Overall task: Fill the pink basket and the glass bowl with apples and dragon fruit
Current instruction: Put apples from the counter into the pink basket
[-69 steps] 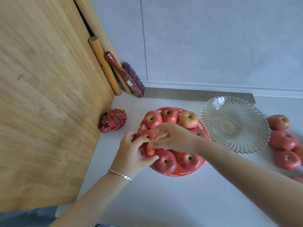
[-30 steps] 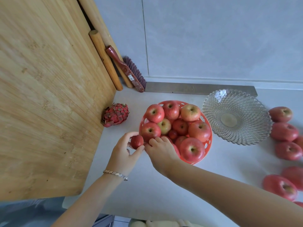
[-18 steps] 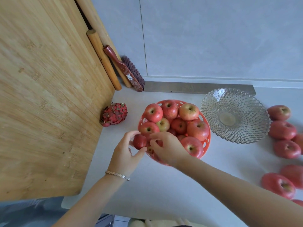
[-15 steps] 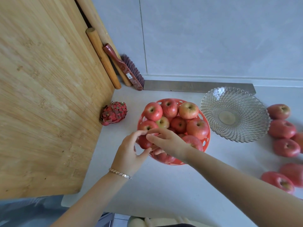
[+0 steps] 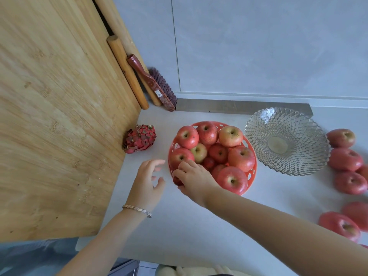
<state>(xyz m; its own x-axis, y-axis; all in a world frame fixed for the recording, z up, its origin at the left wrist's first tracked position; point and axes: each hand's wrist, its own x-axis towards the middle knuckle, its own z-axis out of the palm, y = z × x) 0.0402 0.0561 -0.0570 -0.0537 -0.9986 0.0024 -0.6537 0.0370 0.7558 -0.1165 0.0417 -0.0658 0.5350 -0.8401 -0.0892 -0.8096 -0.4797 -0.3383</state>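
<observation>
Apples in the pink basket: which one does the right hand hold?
The small dark-red apple at the pink basket's near-left rim, pinched by the right hand; far smaller than the big apples around it.

pale grey counter [image 5: 199,226]. a dragon fruit [image 5: 140,139] lies just beyond the left hand [image 5: 147,182]. the pink basket [image 5: 252,176] stands under the right hand [image 5: 194,181], the glass bowl [image 5: 298,124] sits farther right, and loose apples [image 5: 345,159] lie beyond that.

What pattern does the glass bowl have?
The glass bowl is clear, with a crisscross diamond lattice pattern; the head view shows it.
</observation>
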